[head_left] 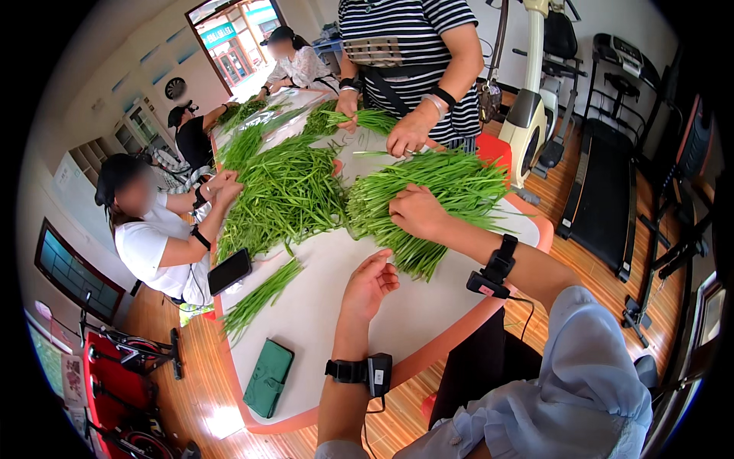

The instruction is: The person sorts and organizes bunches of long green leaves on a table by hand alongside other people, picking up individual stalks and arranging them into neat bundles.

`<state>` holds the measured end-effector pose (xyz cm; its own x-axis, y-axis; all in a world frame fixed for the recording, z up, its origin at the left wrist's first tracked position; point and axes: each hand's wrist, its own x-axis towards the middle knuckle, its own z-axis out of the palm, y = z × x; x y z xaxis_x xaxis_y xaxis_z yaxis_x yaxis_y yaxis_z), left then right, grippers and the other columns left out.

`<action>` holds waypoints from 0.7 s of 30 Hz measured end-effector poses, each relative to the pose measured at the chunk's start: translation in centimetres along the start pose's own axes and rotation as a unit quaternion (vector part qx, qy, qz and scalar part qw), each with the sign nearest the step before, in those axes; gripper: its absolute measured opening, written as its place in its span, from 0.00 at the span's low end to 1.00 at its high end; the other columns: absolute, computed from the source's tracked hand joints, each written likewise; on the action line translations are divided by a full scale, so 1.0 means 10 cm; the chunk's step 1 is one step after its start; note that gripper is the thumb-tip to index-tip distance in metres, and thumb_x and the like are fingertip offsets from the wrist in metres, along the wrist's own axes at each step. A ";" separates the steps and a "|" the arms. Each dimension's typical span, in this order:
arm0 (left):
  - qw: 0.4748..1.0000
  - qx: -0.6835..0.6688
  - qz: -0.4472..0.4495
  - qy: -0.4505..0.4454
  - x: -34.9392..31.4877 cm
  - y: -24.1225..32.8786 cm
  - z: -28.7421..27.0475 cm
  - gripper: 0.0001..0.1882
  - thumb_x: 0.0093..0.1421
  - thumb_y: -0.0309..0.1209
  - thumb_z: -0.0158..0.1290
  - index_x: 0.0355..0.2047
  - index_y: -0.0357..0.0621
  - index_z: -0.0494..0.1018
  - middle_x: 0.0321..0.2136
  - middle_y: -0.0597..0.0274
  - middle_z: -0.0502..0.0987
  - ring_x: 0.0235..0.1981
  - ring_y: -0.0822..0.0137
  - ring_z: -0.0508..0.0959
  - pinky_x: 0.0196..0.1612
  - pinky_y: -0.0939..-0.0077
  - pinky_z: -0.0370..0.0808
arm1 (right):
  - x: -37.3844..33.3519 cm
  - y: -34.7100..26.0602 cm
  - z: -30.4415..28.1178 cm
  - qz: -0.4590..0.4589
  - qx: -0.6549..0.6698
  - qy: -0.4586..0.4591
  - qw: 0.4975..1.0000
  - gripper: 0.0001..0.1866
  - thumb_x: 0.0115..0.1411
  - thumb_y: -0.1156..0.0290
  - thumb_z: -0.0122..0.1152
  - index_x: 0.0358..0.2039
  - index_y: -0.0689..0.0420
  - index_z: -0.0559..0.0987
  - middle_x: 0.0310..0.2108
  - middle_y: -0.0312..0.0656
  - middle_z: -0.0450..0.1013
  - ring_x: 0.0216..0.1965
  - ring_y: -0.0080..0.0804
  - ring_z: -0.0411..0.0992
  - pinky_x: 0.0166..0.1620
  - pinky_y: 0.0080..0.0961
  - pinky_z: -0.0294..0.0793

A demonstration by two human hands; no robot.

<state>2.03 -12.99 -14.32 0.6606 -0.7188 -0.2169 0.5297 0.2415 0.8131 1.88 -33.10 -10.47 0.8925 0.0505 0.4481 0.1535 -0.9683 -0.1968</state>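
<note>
A thick pile of garlic chives (451, 183), long thin green stalks, lies on the table in front of me. My right hand (419, 213) is at the near left side of this pile, its fingers bent in and closed among the stalks; the fingertips are partly hidden. Just below the pile, over the bare tabletop, I hold my left hand (372, 284) with thumb raised and fingers loosely curled, nothing visible in it. To the left is a second, larger heap of green stalks (294, 187). A small separate bunch (264, 297) lies nearer the table's left edge.
On the white table (321, 306) with its orange rim lie a green phone case (269, 379) and a black phone (229, 271). Across stands a person in a striped shirt (413, 38) handling stalks; a person in white (157, 241) works at the left. Exercise machines, including a treadmill (604, 191), stand at right.
</note>
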 end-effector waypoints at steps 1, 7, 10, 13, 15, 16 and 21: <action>1.000 -0.002 -0.001 0.000 -0.01 -0.01 -0.01 0.14 0.58 0.33 0.47 0.45 0.44 0.68 0.26 0.65 0.73 0.27 0.71 0.73 0.33 0.74 0.72 | 0.01 0.04 -0.01 0.006 0.055 -0.011 0.998 0.07 0.47 0.68 0.54 0.26 0.54 0.78 0.27 0.40 0.73 0.35 0.39 0.69 0.40 0.33 0.67; 1.000 -0.013 0.018 -0.020 0.03 -0.02 -0.01 0.15 0.59 0.35 0.47 0.45 0.44 0.67 0.27 0.66 0.72 0.27 0.72 0.72 0.33 0.75 0.72 | -0.01 0.14 -0.19 0.078 0.251 0.002 0.965 0.10 0.51 0.64 0.58 0.27 0.57 0.77 0.21 0.40 0.73 0.21 0.28 0.71 0.29 0.22 0.70; 0.997 -0.047 0.060 0.028 -0.01 0.00 0.10 0.17 0.60 0.39 0.47 0.46 0.44 0.67 0.28 0.67 0.72 0.27 0.73 0.72 0.33 0.75 0.71 | -0.17 -0.07 -0.23 0.057 0.261 -0.020 0.964 0.10 0.50 0.64 0.57 0.29 0.56 0.78 0.22 0.41 0.74 0.23 0.33 0.71 0.29 0.25 0.70; 0.995 -0.013 0.085 0.041 0.00 -0.01 0.09 0.19 0.60 0.42 0.48 0.46 0.44 0.67 0.29 0.68 0.71 0.28 0.74 0.72 0.33 0.75 0.71 | -0.39 -0.38 -0.18 0.045 0.272 -0.082 0.958 0.11 0.50 0.63 0.56 0.29 0.56 0.78 0.22 0.43 0.74 0.23 0.36 0.72 0.30 0.28 0.70; 0.995 -0.007 0.087 0.047 0.02 -0.02 0.03 0.18 0.60 0.41 0.47 0.46 0.44 0.67 0.30 0.68 0.71 0.30 0.72 0.72 0.35 0.74 0.71 | -0.51 -0.44 -0.15 0.055 0.281 -0.118 0.951 0.11 0.50 0.62 0.56 0.29 0.56 0.78 0.22 0.43 0.73 0.23 0.36 0.72 0.29 0.28 0.70; 0.995 -0.005 0.090 0.050 0.03 -0.03 0.00 0.17 0.60 0.40 0.47 0.46 0.44 0.67 0.30 0.68 0.70 0.31 0.72 0.71 0.36 0.74 0.71 | -0.56 -0.42 -0.14 0.065 0.290 -0.129 0.946 0.11 0.51 0.62 0.56 0.29 0.56 0.78 0.22 0.43 0.73 0.23 0.36 0.71 0.29 0.28 0.70; 0.981 -0.135 0.072 0.118 0.04 0.01 -0.08 0.12 0.59 0.34 0.48 0.40 0.43 0.69 0.27 0.66 0.70 0.34 0.67 0.71 0.42 0.70 0.70 | -0.62 -0.07 -0.30 0.068 0.302 -0.148 0.939 0.12 0.50 0.61 0.57 0.29 0.55 0.78 0.21 0.42 0.73 0.22 0.36 0.71 0.28 0.28 0.69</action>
<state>2.74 -12.71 -14.76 0.8269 -0.5012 -0.2548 0.5223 0.5167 0.6784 -5.06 -33.41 -10.55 0.9864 0.0878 0.1386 0.1618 -0.6596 -0.7340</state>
